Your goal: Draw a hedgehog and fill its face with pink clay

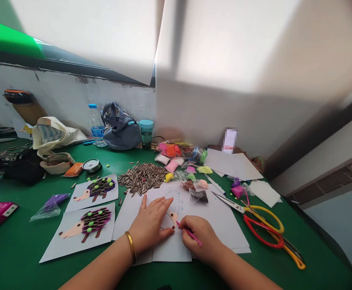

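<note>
Paper with a hedgehog outline and a clay face lies on the green surface, pressed flat by the spread left hand. In the head view, a pink tool is pinched in the closed fingers of the right hand, its tip at the face; sunflower seeds are heaped just beyond, and scissors are seen to the right.

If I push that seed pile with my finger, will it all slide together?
The seeds lie loose, so they'd probably scatter, not slide together. Each looks small and thin, so likely light. Being long and narrow, they probably won't roll far.
</note>
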### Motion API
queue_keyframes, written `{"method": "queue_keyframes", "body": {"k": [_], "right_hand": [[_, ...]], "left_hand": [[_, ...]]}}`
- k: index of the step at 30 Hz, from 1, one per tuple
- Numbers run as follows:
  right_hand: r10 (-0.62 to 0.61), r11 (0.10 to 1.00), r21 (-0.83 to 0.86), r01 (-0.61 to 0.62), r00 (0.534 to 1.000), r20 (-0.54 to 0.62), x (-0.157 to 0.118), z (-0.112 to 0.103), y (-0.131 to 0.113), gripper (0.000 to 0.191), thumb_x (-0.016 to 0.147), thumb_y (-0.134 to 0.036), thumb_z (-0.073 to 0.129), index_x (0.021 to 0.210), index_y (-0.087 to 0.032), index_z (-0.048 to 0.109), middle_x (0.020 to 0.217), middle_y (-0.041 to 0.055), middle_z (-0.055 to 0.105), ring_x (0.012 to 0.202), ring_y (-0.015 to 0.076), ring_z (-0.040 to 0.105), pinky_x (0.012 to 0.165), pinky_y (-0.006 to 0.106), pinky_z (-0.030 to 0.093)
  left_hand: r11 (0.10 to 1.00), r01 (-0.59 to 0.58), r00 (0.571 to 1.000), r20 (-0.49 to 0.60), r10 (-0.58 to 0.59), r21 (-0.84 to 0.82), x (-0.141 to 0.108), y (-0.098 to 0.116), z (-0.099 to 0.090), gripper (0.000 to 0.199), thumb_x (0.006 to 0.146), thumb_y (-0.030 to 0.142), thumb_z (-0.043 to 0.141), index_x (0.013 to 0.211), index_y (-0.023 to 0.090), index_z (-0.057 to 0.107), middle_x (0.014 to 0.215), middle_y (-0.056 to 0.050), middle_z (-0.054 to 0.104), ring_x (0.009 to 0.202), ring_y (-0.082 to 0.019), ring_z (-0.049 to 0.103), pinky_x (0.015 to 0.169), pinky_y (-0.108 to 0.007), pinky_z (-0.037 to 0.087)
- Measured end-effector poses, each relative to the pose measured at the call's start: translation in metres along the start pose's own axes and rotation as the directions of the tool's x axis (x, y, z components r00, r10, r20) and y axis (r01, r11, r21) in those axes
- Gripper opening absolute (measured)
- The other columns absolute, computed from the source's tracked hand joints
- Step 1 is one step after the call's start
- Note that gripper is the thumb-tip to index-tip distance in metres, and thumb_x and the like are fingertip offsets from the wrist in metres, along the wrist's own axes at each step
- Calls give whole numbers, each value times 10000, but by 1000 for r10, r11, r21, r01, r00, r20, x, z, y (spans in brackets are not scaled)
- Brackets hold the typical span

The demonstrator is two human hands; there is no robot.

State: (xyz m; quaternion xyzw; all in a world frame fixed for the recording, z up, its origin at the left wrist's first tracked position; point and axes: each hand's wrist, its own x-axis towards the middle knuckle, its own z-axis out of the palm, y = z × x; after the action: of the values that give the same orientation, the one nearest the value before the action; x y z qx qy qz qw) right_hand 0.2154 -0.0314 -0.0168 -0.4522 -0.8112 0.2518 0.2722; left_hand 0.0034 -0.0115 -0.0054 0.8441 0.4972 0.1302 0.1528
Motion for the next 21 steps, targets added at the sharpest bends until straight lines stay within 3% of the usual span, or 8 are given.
{"method": "queue_keyframes", "body": {"k": [21], "right_hand": [[-73,980,-190,65,997,-35,-1,15,7,189,699,-87,476,799,-210,579,725,18,669,636,169,590,616,262,359]], "left_hand": [[1000,-2,1000,-2,2,10,0,0,1,789,778,384,692,1471,276,330,1464,-106,493,1375,-330,400,1160,-657,-11]]}}
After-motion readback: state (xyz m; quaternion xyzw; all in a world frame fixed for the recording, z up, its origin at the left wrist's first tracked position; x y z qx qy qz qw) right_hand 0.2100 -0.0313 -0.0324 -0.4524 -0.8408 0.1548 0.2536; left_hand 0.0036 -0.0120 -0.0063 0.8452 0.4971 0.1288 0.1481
